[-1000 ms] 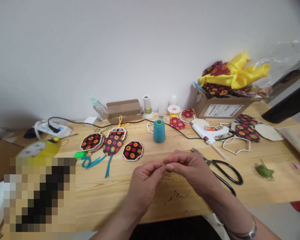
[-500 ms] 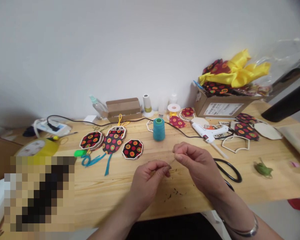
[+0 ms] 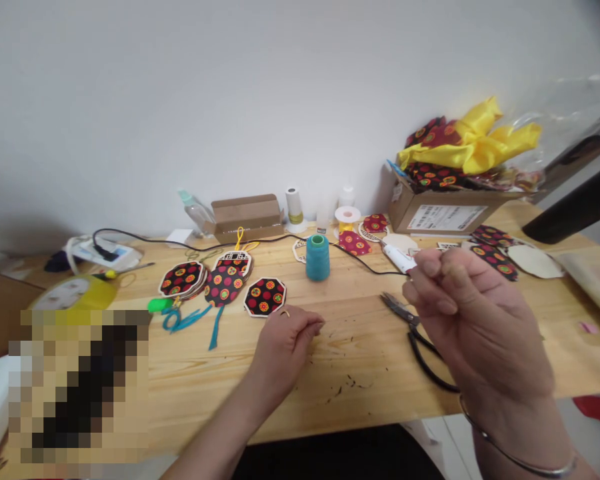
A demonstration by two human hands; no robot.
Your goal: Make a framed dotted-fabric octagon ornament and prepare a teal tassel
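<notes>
My left hand (image 3: pixel 287 340) is low over the table, thumb and fingers pinched; whatever it holds is too small to make out. Just behind its knuckles lies an octagonal piece with dark flowered fabric (image 3: pixel 265 297). My right hand (image 3: pixel 480 327) is raised closer to the camera, its fingers closed in a pinch on something I cannot make out. Below and left of it lie black-handled scissors (image 3: pixel 403 310), partly hidden. A cone of teal thread (image 3: pixel 318 259) stands upright beyond my hands. Small dark scraps (image 3: pixel 350 385) are scattered on the wood in front of me.
A white glue gun (image 3: pixel 397 257) is partly behind my right hand. A cardboard box (image 3: pixel 445 213) heaped with fabric stands at the back right. Stacked fabric pieces (image 3: pixel 183 279) and teal ribbon (image 3: pixel 183 321) lie on the left. A black cable (image 3: pixel 180 245) crosses the table (image 3: pixel 220 400).
My right hand has moved right and up toward the camera, away from the left, uncovering the scissors' blades and covering part of the glue gun. My left hand has shifted slightly left.
</notes>
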